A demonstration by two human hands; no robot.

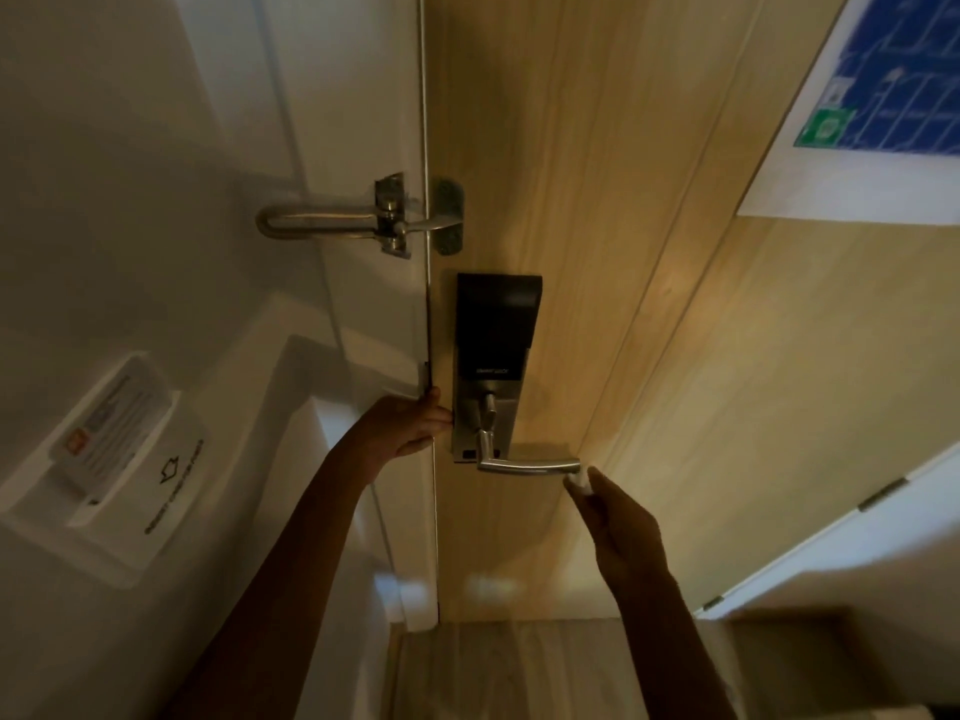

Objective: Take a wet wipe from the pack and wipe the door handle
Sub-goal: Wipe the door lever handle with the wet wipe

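Note:
A silver lever door handle (524,464) sticks out to the right from a black and silver lock plate (491,356) on the wooden door (597,252). My right hand (623,527) is shut on a small bunched white wet wipe (577,479), which touches the free end of the lever. My left hand (410,423) grips the door's edge just left of the lock plate, fingers curled around it. The wipe pack is not in view.
A metal swing-bar door guard (358,220) bridges the white frame and the door above the lock. A white key-card holder (109,449) hangs on the left wall. A blue floor-plan sign (893,75) is fixed on the door at upper right. Wood floor (493,667) lies below.

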